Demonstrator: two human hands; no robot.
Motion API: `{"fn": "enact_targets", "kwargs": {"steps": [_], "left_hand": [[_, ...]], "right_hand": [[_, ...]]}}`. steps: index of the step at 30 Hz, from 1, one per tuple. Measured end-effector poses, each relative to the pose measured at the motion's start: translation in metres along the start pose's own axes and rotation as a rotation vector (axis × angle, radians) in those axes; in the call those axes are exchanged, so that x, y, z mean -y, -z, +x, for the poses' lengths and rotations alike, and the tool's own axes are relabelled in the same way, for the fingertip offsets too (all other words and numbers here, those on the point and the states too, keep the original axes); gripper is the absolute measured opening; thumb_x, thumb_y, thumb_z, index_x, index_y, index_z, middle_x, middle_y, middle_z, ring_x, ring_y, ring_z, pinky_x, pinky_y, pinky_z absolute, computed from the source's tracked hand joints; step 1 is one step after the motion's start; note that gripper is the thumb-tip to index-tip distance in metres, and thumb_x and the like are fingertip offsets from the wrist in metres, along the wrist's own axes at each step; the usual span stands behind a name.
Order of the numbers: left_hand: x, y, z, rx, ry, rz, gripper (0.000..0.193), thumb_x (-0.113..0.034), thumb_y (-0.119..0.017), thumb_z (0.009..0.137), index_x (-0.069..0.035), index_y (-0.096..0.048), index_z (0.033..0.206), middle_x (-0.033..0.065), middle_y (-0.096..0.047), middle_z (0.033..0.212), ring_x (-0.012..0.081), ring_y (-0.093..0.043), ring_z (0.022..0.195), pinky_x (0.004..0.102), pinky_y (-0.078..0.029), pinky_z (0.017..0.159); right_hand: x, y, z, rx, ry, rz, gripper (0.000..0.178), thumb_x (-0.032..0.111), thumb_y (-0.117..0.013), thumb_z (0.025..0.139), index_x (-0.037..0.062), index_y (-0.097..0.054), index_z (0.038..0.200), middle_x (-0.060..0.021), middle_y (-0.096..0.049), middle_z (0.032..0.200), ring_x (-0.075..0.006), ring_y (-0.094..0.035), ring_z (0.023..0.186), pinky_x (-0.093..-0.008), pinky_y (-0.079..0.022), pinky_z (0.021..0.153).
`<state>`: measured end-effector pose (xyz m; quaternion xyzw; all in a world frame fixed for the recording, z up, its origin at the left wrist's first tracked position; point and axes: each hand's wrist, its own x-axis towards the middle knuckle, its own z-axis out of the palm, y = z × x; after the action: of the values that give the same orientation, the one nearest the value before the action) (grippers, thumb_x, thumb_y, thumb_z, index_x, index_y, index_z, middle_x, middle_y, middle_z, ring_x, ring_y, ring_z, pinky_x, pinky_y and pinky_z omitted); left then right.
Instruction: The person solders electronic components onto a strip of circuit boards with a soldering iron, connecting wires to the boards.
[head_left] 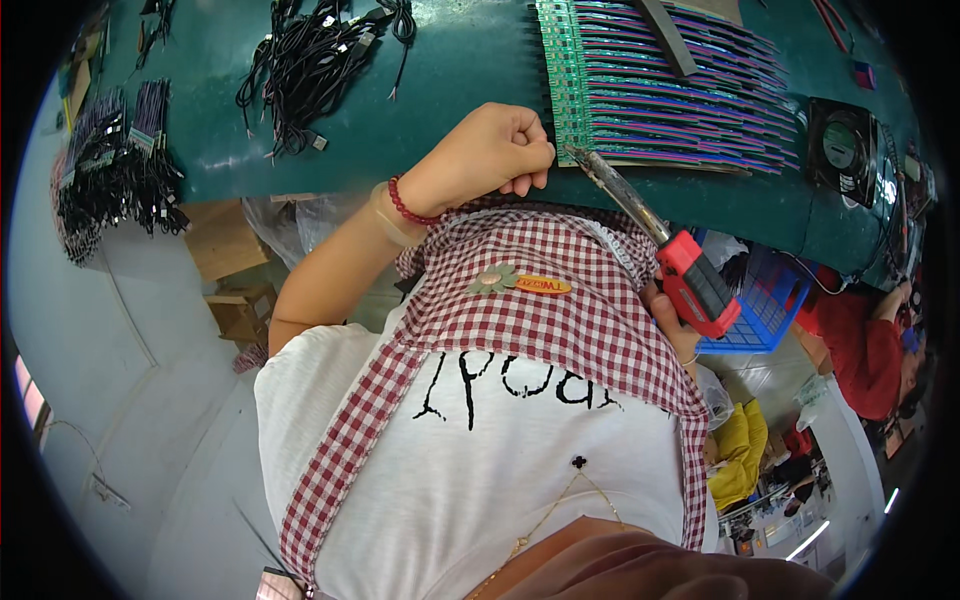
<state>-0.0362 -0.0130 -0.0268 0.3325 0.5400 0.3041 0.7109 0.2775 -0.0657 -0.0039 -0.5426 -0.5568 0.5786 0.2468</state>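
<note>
My left hand is closed in a pinch at the near end of a green circuit board panel; whatever its fingertips hold is hidden. Thin multicoloured wires fan out in rows from the panel's right side, and black pieces line its left side. In my right hand, mostly hidden behind the tool, is a red and black soldering iron. Its metal tip slants up and left to the panel's near corner, close to my left fingertips; whether it touches cannot be made out. A dark grey bar lies across the wires.
Black cables are heaped on the green table, with wire bundles hanging over its left edge. A black fan stands on the right. Below are a blue crate and cardboard boxes. Another person's red sleeve shows at right.
</note>
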Motion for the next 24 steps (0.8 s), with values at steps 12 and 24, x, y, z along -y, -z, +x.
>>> {"fn": "enact_targets", "kwargs": {"steps": [12, 24], "left_hand": [[0.000, -0.001, 0.002, -0.016, -0.015, 0.062, 0.014, -0.013, -0.056, 0.084, -0.002, -0.051, 0.076, 0.0039, -0.059, 0.062, 0.0044, -0.050, 0.049, 0.0168, -0.037, 0.042], [0.001, -0.003, 0.002, -0.035, -0.013, 0.058, 0.013, -0.012, -0.055, 0.083, -0.002, -0.051, 0.076, 0.0039, -0.059, 0.062, 0.0044, -0.050, 0.049, 0.0168, -0.037, 0.042]], "right_hand": [[-0.005, 0.004, 0.002, 0.039, 0.053, -0.092, 0.017, 0.006, -0.070, 0.073, 0.0006, -0.063, 0.087, -0.0069, -0.063, 0.077, -0.0155, -0.060, 0.070, -0.0271, -0.047, 0.065], [-0.013, 0.000, -0.005, -0.051, -0.065, 0.087, 0.023, 0.003, -0.066, 0.078, -0.0006, -0.061, 0.100, -0.0057, -0.063, 0.087, -0.0140, -0.060, 0.080, -0.0287, -0.048, 0.072]]}}
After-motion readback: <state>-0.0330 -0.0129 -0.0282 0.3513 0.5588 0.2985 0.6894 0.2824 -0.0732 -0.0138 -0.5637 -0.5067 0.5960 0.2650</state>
